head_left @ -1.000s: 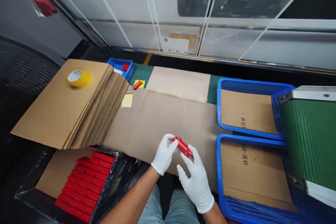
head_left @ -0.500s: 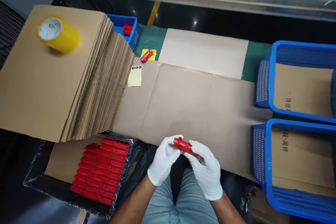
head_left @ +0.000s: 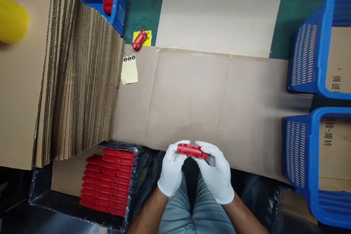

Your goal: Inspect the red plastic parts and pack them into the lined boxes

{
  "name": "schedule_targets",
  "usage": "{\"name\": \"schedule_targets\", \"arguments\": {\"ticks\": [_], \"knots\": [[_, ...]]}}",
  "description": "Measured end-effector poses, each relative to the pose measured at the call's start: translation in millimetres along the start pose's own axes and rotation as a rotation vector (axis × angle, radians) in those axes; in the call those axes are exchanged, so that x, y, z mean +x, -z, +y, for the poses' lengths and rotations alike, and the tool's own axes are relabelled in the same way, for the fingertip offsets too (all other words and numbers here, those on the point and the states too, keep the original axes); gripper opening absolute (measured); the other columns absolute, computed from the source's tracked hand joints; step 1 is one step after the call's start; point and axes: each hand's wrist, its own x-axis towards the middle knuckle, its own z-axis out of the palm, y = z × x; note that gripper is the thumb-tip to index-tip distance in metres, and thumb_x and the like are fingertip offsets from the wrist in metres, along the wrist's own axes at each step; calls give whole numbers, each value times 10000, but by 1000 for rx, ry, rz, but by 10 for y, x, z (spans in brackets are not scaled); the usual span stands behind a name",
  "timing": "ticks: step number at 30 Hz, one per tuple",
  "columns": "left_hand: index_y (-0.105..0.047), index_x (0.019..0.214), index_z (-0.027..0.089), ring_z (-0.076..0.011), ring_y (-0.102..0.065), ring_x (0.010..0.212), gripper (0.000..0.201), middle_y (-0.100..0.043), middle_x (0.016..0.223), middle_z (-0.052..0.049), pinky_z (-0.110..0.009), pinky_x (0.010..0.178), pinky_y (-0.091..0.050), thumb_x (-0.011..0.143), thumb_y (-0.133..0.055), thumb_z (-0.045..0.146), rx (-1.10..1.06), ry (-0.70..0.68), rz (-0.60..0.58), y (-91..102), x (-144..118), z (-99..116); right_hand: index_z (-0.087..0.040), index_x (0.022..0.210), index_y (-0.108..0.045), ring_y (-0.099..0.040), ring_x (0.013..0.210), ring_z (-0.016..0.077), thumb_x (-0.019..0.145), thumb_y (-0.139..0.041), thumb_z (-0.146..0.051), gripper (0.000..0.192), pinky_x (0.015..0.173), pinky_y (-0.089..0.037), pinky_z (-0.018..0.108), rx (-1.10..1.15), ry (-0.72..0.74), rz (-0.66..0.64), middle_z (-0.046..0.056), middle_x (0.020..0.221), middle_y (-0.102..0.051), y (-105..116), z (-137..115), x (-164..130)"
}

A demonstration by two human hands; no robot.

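The small red plastic tube (head_left: 191, 150) lies on its side, with its long way running left to right and its right end a tiny bit lower. Both hands wear white gloves. The left hand (head_left: 172, 168) pinches the left end with its fingertips, and the right hand (head_left: 216, 174) pinches the right end. Both hands are closed on the tube and hold it up in the air, just over the near edge of the big flat brown cardboard sheet (head_left: 192, 95).

Past the grip, away from the person, the cardboard sheet is wide and bare, so there is lots of open room there. Below the grip are the person's knees in light blue jeans (head_left: 192, 212).

To the left of the grip and a bit lower sits a cardboard box lined with black plastic (head_left: 65, 172), and rows of red tubes (head_left: 106, 182) fill it. Farther left, a tall stack of brown cardboard sheets (head_left: 68, 80) hangs over that box. A pale yellow sticky note (head_left: 129, 70) lies by the stack's edge. One more loose red tube (head_left: 139, 39) lies far off on a yellow label.

Well to the right of the grip stand two blue plastic baskets (head_left: 298, 146), and their walls close off that side.
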Motion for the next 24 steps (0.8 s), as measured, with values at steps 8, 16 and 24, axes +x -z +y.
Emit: {"name": "schedule_targets", "arguments": {"ticks": [8, 16, 24], "knots": [[-669, 1000, 174, -214, -661, 1001, 324, -716, 1072, -79, -355, 909, -529, 759, -738, 381, -56, 67, 17, -74, 14, -146, -269, 1051, -551, -648, 1072, 176, 811, -649, -42, 345, 855, -595, 330, 5, -25, 8, 61, 1151, -654, 62, 25, 26], [-640, 1049, 179, -213, -642, 1045, 302, -681, 1137, -83, -364, 940, -514, 809, -701, 352, -63, 77, -24, -118, 7, -248, -256, 1042, -537, -665, 1053, 201, 817, -658, -89, 305, 875, -589, 383, -40, -39, 11, 88, 1132, -668, 138, 42, 43], [-634, 1102, 193, -215, -622, 1083, 302, -656, 1203, -87, -342, 942, -501, 858, -636, 370, 91, 31, -24, -144, 29, -220, -255, 1076, -608, -695, 956, 211, 783, -694, -185, 313, 860, -575, 372, -68, -256, -18, 66, 1105, -695, 199, 37, 102]]}}
